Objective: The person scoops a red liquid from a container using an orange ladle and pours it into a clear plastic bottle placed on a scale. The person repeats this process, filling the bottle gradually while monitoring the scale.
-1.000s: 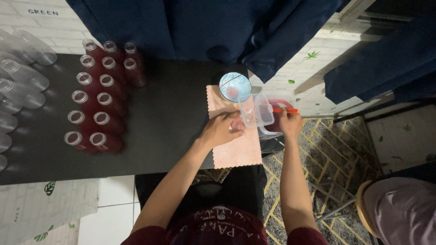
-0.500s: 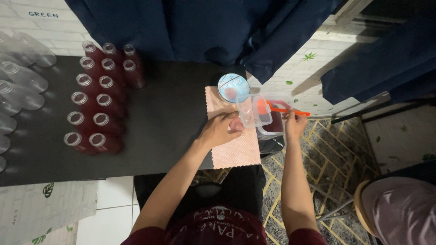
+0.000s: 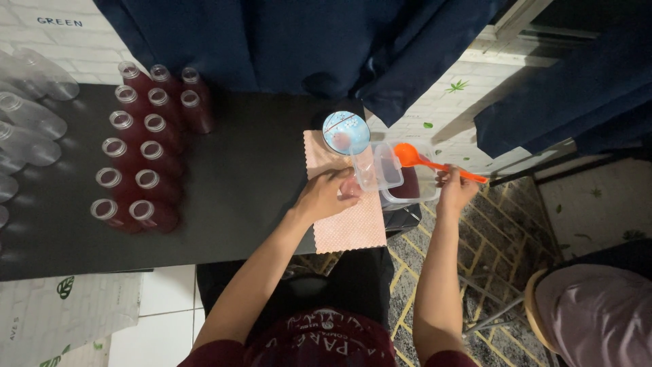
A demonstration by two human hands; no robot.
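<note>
Left hand (image 3: pixel 324 196) grips a small clear bottle (image 3: pixel 358 175) on a pink cloth (image 3: pixel 350 224); right hand (image 3: pixel 455 190) pinches an orange spoon (image 3: pixel 424 160) over a clear tub (image 3: pixel 407 183).

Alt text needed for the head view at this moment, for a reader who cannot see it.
Seen from above, the right hand holds an orange ladle over a clear plastic container of dark red liquid, while the left hand grips a small clear bottle on a pink cloth. Rows of filled bottles stand on the black table.

A small sign (image 3: pixel 60 22) of dark lettering sits on the white brick wall at far left. Leaf-printed white sheeting (image 3: pixel 64 312) with dark lettering lies near left, below the worktop (image 3: pixel 251 197).
</note>
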